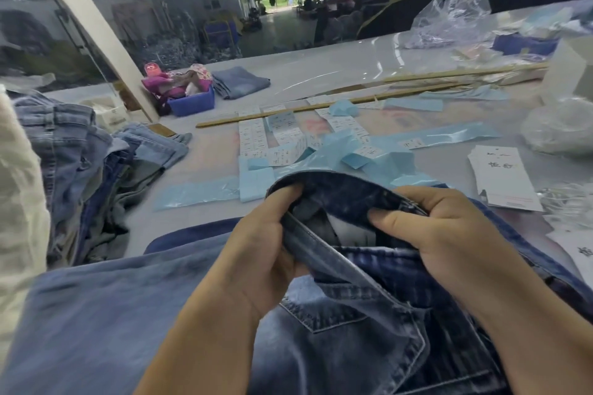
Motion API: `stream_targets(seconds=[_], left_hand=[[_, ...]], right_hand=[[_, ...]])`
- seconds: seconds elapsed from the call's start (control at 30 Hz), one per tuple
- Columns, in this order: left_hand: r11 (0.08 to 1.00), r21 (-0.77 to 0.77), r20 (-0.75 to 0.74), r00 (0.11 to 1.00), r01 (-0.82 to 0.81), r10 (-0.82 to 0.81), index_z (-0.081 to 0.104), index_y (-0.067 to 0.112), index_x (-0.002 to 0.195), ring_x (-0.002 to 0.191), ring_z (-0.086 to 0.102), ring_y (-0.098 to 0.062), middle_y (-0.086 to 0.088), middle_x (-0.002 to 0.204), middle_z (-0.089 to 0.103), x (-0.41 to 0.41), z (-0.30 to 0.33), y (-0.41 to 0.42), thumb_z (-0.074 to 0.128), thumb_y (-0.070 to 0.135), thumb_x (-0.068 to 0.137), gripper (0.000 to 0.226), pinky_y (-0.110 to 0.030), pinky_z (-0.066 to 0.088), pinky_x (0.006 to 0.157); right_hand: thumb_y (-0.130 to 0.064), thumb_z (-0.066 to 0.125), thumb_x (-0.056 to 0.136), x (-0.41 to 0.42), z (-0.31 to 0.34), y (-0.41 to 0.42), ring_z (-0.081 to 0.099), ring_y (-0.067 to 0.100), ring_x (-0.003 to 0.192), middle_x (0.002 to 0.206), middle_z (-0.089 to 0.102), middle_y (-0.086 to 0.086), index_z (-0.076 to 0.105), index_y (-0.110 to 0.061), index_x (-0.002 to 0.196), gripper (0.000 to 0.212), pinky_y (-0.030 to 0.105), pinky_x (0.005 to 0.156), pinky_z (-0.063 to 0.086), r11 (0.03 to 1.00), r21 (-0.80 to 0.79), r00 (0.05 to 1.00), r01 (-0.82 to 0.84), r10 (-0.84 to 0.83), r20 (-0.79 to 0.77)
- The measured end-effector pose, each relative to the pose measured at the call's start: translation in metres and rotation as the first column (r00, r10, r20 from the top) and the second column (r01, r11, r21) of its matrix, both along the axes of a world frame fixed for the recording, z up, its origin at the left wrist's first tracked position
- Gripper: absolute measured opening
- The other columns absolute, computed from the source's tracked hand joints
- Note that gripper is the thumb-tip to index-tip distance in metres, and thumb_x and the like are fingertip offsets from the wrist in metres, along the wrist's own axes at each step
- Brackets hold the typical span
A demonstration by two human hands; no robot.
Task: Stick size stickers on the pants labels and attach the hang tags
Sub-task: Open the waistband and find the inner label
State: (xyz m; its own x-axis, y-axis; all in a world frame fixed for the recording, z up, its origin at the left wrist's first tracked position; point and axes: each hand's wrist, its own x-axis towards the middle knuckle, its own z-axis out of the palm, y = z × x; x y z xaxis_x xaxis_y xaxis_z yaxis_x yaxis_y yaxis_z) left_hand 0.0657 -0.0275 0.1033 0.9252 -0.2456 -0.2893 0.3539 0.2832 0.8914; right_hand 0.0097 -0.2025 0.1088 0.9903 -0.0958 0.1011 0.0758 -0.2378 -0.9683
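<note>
A pair of blue jeans (346, 324) lies across the near table edge with its waistband (337, 184) lifted and spread apart. My left hand (263, 234) grips the waistband's left side, fingers curled over the hem. My right hand (436, 228) grips its right side, thumb pressed inside the band. A pale label (349, 228) shows inside the waist between my hands. Sheets of white size stickers (253, 138) on blue backing paper lie beyond the jeans. A stack of white hang tags (503, 179) rests to the right.
A pile of jeans (80, 151) sits at the left. A blue bin (192, 102) and folded jeans (240, 82) stand at the back, with long wooden sticks (369, 96) across the table. Clear plastic bags (558, 128) are at the right.
</note>
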Motion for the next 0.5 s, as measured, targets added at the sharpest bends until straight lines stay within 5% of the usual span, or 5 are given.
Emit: stream_targets(seconds=[0.1, 0.23, 0.33, 0.4, 0.5], left_hand=[[0.996, -0.088, -0.004, 1.0, 0.001, -0.002, 0.078, 0.008, 0.088, 0.077, 0.074, -0.025, -0.013, 0.09, 0.076, -0.002, 0.002, 0.002, 0.068, 0.029, 0.075, 0.027, -0.036, 0.061, 0.07], [0.992, -0.089, 0.01, 0.996, 0.088, -0.087, 0.075, 0.002, 0.101, 0.096, 0.071, -0.037, -0.024, 0.101, 0.072, -0.005, 0.002, 0.008, 0.071, 0.052, 0.069, 0.06, -0.053, 0.052, 0.097], [0.992, -0.034, 0.076, 0.99, 0.121, -0.118, 0.079, 0.008, 0.087, 0.082, 0.074, -0.033, -0.021, 0.091, 0.074, -0.008, 0.005, 0.012, 0.069, 0.05, 0.072, 0.046, -0.045, 0.06, 0.082], [0.994, 0.111, 0.158, 0.987, 0.021, -0.039, 0.08, 0.015, 0.077, 0.071, 0.073, -0.028, -0.017, 0.084, 0.075, -0.007, 0.005, 0.016, 0.069, 0.046, 0.073, 0.033, -0.038, 0.062, 0.073], [0.903, 0.337, 0.331, 0.931, -0.266, 0.151, 0.074, 0.01, 0.073, 0.066, 0.07, -0.027, -0.014, 0.074, 0.074, -0.003, 0.003, 0.023, 0.067, 0.044, 0.086, 0.037, -0.039, 0.058, 0.073]], right_hand=[[-0.026, 0.066, 0.089, 0.002, -0.003, -0.003, 0.065, 0.04, 0.074, 0.08, 0.07, 0.021, 0.075, -0.019, 0.084, 0.012, 0.039, 0.06, 0.051, 0.989, -0.103, 0.994, 0.107, -0.105, 0.022], [-0.028, 0.065, 0.089, -0.003, -0.005, -0.003, 0.057, 0.03, 0.06, 0.063, 0.064, 0.014, 0.071, -0.013, 0.077, 0.02, 0.034, 0.049, 0.04, 0.941, -0.224, 0.96, 0.252, -0.215, 0.178], [-0.032, 0.066, 0.086, -0.008, -0.005, 0.001, 0.057, 0.019, 0.056, 0.059, 0.065, 0.002, 0.072, -0.021, 0.075, 0.017, 0.026, 0.047, 0.039, 0.931, -0.218, 0.942, 0.292, -0.241, 0.235], [-0.048, 0.07, 0.079, -0.01, -0.005, -0.005, 0.063, 0.003, 0.07, 0.078, 0.068, -0.016, 0.07, -0.038, 0.091, 0.015, 0.017, 0.058, 0.047, 0.933, -0.215, 0.948, 0.289, -0.248, 0.199], [-0.071, 0.069, 0.06, -0.018, -0.007, -0.022, 0.06, -0.006, 0.099, 0.107, 0.062, -0.025, 0.057, -0.05, 0.115, 0.06, 0.028, 0.085, 0.05, 0.953, -0.248, 0.984, 0.173, -0.155, 0.088]])
